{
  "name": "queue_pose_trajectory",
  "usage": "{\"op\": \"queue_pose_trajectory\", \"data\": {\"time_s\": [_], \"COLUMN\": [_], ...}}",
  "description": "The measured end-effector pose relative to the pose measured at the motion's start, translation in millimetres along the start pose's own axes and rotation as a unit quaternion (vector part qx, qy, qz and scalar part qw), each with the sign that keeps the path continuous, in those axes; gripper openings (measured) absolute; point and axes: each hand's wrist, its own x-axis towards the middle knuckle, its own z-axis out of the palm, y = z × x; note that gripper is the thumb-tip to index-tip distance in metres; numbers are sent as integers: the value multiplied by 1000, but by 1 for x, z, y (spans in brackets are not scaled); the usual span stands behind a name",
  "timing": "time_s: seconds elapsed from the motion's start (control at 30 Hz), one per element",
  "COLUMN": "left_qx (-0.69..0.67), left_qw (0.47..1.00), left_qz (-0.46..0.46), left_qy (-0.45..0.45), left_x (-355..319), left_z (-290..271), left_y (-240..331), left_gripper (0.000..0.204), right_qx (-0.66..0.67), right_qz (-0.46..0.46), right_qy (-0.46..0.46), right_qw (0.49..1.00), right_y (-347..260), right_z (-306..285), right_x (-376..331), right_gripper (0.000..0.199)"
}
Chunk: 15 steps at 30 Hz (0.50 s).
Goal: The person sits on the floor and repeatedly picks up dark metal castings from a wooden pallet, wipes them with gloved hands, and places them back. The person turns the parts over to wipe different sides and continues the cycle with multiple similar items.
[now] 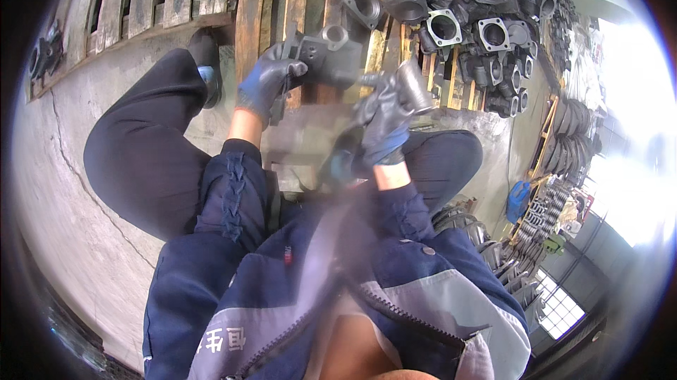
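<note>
One casting (326, 56), two hands (266, 84) (384, 123).

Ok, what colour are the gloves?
Dark grey-blue gloves, both hands, seen clearly in the head view.

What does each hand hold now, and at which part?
The left hand grips the grey metal casting at its left end. The right hand's hold is blurred.

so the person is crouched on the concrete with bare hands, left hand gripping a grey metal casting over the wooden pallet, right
Not quite: the hands are not bare. The head view shows dark gloves on both. The rest holds: the left hand grips the grey metal casting over the wooden pallet, and the right hand is raised beside it.
</note>
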Motion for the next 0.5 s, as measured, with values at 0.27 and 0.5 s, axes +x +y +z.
{"op": "queue_pose_trajectory", "data": {"time_s": [0.27, 0.5], "left_qx": [36, -21], "left_qw": [999, 999], "left_qz": [-10, -21], "left_qy": [11, -24], "left_x": [1, -8], "left_z": [-10, -5], "left_y": [-3, 5], "left_gripper": [50, 54], "right_qx": [-576, -738], "right_qz": [269, 234], "right_qy": [-172, -466], "right_qw": [753, 427], "right_y": [133, 181], "right_z": [-70, -72], "right_x": [-76, -58], "right_gripper": [30, 46]}}
